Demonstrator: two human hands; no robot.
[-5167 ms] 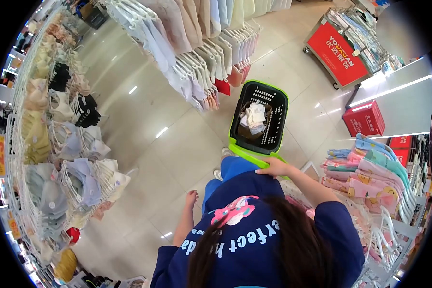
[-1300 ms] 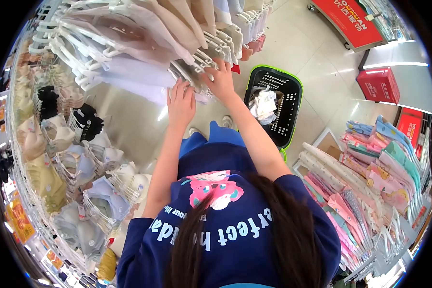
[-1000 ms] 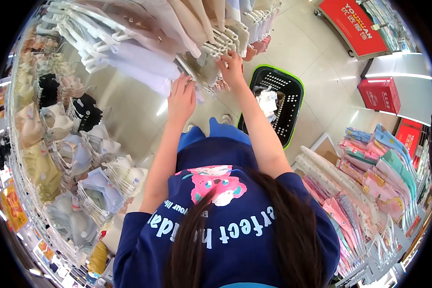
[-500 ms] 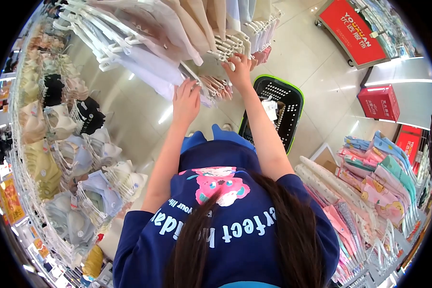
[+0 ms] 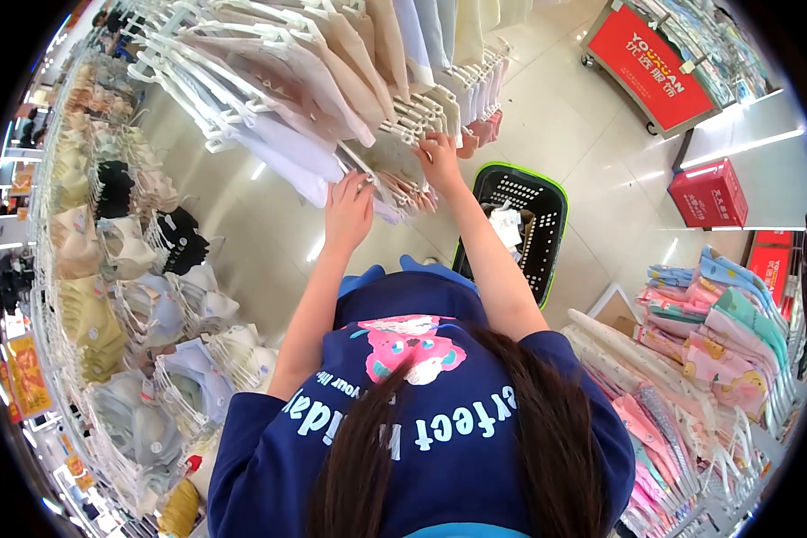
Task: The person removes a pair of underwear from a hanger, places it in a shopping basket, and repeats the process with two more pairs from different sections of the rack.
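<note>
My left hand (image 5: 348, 212) is up against the near end of a row of hung clothes, its fingers curled at a white hanger (image 5: 354, 160) beside a pale lavender garment (image 5: 282, 161). To the right, my right hand (image 5: 440, 164) has its fingers bent in at the ends of white hangers (image 5: 414, 118) carrying beige garments (image 5: 378, 58). Its fingertips are partly hidden, but they appear to pinch a hanger end. Between the two hands, several pinkish-brown hanging pieces (image 5: 407, 193) show lower down.
A black shopping basket (image 5: 540, 247) with a green rim stands on the tiled floor, holding white packaging (image 5: 506, 226). Bras (image 5: 121, 242) hang on the left rack. Patterned clothes (image 5: 726, 350) fill a right-hand rack. A red sign (image 5: 652, 67) fronts a wheeled display beyond.
The view has shifted slightly, so the racks and basket sit a little lower and further right. My right hand's fingers are more curled than before; my left hand stays at the pale garment.
</note>
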